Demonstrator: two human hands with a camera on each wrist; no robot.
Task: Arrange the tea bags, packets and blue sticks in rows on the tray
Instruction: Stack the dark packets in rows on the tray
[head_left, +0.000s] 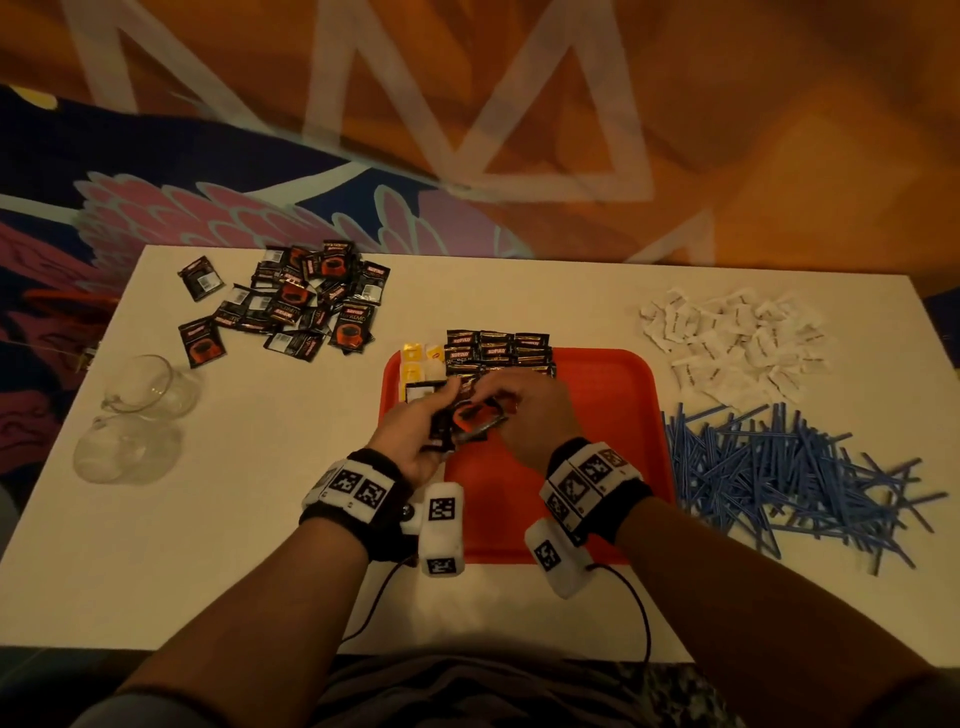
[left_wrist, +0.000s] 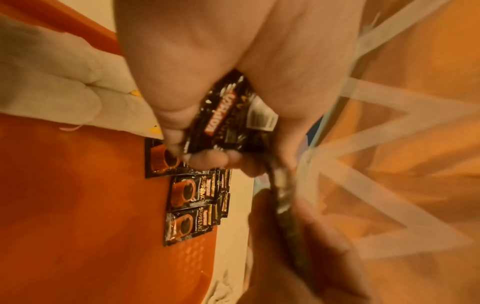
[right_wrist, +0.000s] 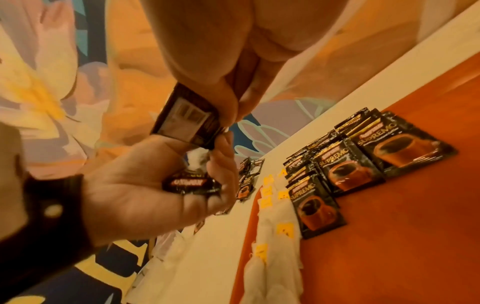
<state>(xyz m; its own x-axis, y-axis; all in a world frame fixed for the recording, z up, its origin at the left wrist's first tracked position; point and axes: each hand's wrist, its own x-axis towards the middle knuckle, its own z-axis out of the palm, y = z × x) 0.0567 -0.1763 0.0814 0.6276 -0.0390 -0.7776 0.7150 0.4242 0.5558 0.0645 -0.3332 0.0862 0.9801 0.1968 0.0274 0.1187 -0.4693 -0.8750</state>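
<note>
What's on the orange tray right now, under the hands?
On the orange tray: overlapping rows of black coffee packets at its far edge, tea bags beside them at the far-left corner. Both hands hide the tray's middle.

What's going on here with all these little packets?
A person is laying out drink supplies on a red tray. The left hand holds a bunch of black coffee packets, and the right hand pinches one packet from it. Tea bags and coffee rows already sit at the tray's far end. The white sachets and blue sticks lie piled on the table.
</note>
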